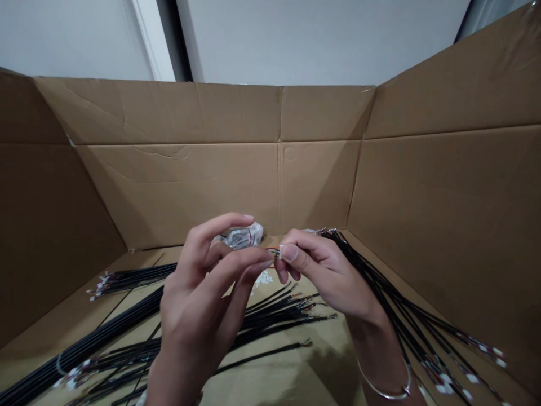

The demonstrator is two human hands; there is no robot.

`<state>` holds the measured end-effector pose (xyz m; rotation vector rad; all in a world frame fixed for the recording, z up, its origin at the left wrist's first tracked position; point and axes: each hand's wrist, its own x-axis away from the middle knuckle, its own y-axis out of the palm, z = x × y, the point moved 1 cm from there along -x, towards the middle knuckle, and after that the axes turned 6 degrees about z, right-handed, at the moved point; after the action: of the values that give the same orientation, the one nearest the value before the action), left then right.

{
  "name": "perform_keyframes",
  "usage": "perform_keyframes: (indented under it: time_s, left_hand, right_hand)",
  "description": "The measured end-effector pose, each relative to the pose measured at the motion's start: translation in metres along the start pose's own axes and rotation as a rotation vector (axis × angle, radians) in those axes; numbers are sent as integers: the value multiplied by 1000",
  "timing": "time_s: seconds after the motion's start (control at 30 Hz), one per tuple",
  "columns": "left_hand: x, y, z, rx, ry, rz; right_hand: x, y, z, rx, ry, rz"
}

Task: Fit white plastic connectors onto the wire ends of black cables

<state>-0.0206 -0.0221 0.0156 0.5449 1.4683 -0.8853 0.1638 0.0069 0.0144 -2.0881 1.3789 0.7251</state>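
Note:
My right hand [319, 265] pinches a small white connector housing [282, 251] between thumb and fingertips. Thin coloured wires [273, 248] run from that housing towards my left hand [207, 293], whose thumb and a finger close on them while its index finger is raised. The two hands nearly meet in the middle of the view. Just below them lies a small pile of white connector housings [264, 278]. Under my left hand is a spread of black cables [270, 318] with bare crimped wire ends pointing right.
Cardboard walls [190, 186] stand at the back and both sides. A clear plastic bag [243, 235] lies by the back wall. Black cables with white connectors [397, 304] lie at right; a tied cable bundle [97, 332] and another bunch [135, 276] lie at left.

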Motion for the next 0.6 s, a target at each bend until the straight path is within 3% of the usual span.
perform_keyframes:
  time_s: [0.43, 0.6]
  left_hand:
    - [0, -1, 2, 11, -62, -5]
    - [2, -1, 3, 13, -100, 10]
  right_hand:
    - [-3, 2, -3, -37, -24, 6]
    - [-3, 4, 0, -98, 38, 9]
